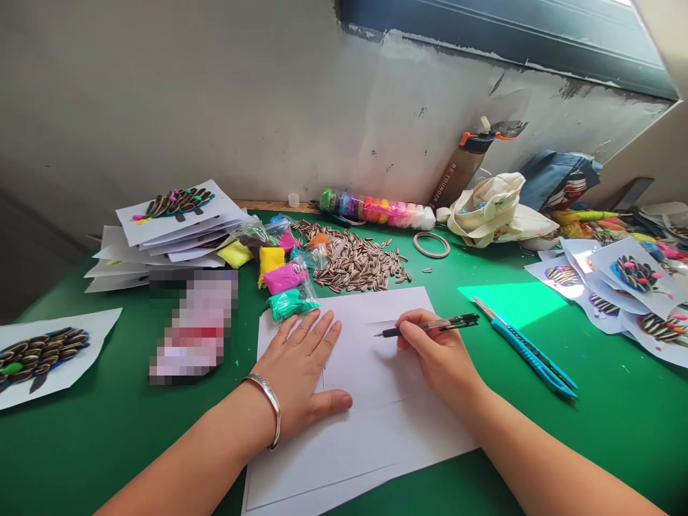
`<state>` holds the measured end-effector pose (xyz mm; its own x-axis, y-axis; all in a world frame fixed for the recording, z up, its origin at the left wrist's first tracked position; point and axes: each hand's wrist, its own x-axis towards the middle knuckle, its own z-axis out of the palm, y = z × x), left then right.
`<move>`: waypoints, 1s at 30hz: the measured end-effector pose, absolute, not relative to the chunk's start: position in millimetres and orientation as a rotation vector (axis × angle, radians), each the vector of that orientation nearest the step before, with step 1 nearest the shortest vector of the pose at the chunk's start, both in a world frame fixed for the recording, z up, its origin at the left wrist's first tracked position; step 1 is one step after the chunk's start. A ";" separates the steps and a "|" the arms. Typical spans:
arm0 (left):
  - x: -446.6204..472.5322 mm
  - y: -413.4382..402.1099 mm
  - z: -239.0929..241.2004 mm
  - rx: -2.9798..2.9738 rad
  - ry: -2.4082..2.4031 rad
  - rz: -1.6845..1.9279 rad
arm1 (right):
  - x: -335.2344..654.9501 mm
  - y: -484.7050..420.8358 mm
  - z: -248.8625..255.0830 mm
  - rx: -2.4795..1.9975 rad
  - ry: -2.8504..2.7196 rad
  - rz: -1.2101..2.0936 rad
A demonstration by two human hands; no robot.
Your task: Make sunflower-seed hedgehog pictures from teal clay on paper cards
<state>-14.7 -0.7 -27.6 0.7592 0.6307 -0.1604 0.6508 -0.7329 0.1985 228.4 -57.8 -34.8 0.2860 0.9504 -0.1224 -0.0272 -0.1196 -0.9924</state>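
Note:
White paper sheets (322, 459) lie stacked on the green table in front of me. My left hand (301, 365), with a silver bangle at the wrist, rests flat on them, fingers spread. Held in my right hand (435, 351) is a black pen (441, 325), its tip pointing left just over the paper; whether it touches I cannot tell. Beyond my left fingertips are bagged lumps of coloured clay, among them a green one (287, 304) and a pink one (286, 277). A blue utility knife (529, 347) lies right of my right hand, blade out.
Sunflower seeds (360, 258) are heaped behind the paper, near a roll of tape (431, 244). Seed-and-clay pictures are piled at left (177, 208) and right (634, 276). A bottle (456, 168) and a cloth bag (486, 208) stand by the wall.

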 end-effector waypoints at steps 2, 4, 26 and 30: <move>-14.8 -0.4 -27.8 2.713 1.001 -0.108 | 228.6 -55.0 -31.3 -1.389 -0.860 1.085; -14.8 -0.2 -27.8 2.712 0.999 -0.105 | 222.1 -52.4 -24.3 -1.353 -0.775 1.069; -12.7 -2.4 -27.3 2.701 1.020 -0.098 | 193.7 -58.4 -19.0 -1.428 -1.422 0.892; -12.6 -2.0 -28.1 2.712 1.020 -0.086 | 193.6 -57.9 -18.0 -1.415 -1.448 0.879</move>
<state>-12.6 -2.0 -28.1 0.7544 0.6415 -0.1392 0.6558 -0.7269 0.2041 193.6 -57.9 -18.0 0.0608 0.9908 0.1206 0.3506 0.0920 -0.9320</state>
